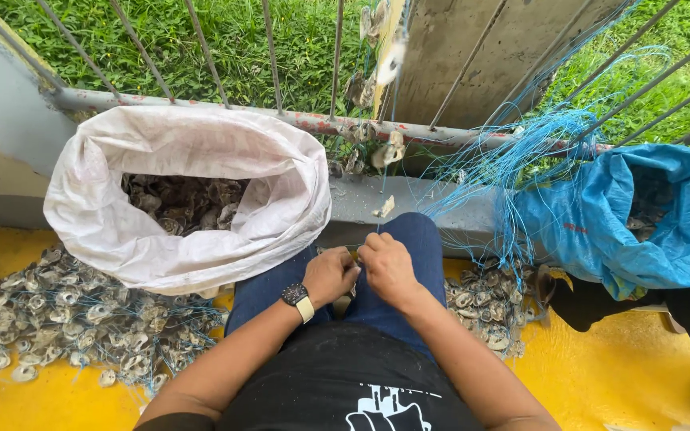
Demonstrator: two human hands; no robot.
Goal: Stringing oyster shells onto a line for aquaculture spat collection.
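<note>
Pinching a shell (351, 257) on a taut blue line (382, 172), left hand (329, 275) and right hand (386, 267) meet over the lap, white sack (193, 199) of shells close beside for reach.

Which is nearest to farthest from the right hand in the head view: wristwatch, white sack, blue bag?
From the right hand:
1. Wristwatch, just to its left, on the left wrist.
2. White sack, farther left and up, against the railing.
3. Blue bag, far right by the fence.
</note>
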